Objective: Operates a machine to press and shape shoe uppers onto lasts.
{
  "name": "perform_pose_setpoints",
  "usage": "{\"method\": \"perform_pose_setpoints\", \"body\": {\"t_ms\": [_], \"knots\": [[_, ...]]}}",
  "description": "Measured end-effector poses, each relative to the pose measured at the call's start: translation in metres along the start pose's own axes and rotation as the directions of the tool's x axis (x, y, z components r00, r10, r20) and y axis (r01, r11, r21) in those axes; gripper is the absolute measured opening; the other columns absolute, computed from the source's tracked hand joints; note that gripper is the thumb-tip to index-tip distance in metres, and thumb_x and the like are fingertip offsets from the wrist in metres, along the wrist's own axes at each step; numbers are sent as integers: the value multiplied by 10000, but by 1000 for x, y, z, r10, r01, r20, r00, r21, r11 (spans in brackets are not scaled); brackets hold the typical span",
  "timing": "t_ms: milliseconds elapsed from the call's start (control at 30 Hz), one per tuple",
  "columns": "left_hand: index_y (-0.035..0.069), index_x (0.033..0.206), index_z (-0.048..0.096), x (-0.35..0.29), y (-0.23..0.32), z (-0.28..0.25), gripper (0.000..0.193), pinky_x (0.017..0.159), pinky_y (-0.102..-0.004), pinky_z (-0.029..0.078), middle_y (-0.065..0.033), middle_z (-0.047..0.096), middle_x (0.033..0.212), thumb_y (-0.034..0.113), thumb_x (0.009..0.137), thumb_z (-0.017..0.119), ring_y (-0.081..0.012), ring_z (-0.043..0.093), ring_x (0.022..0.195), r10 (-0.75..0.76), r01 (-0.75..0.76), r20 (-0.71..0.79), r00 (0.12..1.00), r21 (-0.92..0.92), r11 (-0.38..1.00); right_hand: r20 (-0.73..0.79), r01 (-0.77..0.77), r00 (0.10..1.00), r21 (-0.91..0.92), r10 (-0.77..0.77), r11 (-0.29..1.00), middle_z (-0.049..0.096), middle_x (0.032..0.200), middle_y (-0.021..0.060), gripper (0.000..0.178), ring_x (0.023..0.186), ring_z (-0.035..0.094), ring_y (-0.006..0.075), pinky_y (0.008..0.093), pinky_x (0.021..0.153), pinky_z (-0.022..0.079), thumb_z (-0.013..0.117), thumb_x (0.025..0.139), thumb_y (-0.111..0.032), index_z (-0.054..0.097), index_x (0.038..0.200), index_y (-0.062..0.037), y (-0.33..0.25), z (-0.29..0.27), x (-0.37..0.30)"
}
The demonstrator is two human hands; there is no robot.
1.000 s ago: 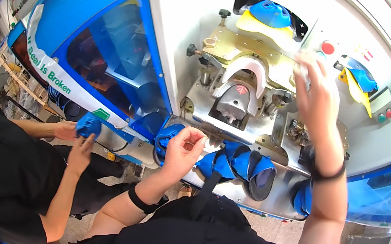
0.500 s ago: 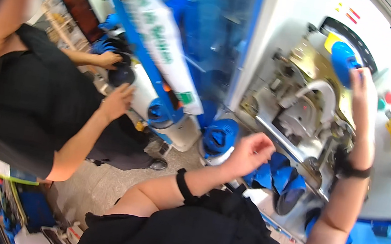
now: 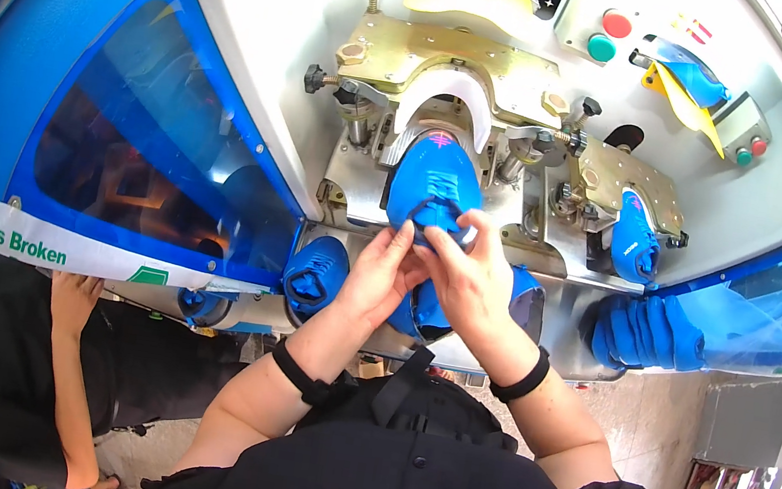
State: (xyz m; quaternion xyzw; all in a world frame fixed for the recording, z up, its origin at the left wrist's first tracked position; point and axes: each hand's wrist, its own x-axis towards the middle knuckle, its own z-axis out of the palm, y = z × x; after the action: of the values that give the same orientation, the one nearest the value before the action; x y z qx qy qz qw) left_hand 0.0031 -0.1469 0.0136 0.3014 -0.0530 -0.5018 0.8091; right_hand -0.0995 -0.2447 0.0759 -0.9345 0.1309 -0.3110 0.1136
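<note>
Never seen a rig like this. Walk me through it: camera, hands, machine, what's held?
There's no robot here, just a person's bare hands. Every picture comes from one wide fisheye camera on the person's head, looking down, so straight edges bend.

The left hand and right hand both hold the near end of a blue shoe upper. Its toe points into the machine, toward a white horseshoe-shaped pad below a brass-coloured plate.

To the right, a second blue upper sits at a neighbouring station. On the front ledge, a stack of blue uppers lies at the right. Another person's hand shows at lower left.
</note>
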Motion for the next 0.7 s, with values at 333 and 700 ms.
{"method": "perform_pose_setpoints", "body": {"t_ms": [333,700], "knots": [[61,1187,527,24,9,0,332,794,-311,558,-57,639,1060,344,1013,518,-160,660,939,26,-7,-156,987,123,992,3,-36,999,72,36,997,563,1266,178,409,1243,479,420,488,1014,419,671,871,-313,607,1228,-125,12,46,46],[53,1148,557,27,24,-1,361,774,-323,558,-83,662,1016,380,996,541,-176,673,891,-5,37,-186,983,171,985,-23,-38,999,21,38,999,596,1193,169,326,1189,519,416,484,965,462,660,876,-291,613,1145,-113,5,56,55]]}}
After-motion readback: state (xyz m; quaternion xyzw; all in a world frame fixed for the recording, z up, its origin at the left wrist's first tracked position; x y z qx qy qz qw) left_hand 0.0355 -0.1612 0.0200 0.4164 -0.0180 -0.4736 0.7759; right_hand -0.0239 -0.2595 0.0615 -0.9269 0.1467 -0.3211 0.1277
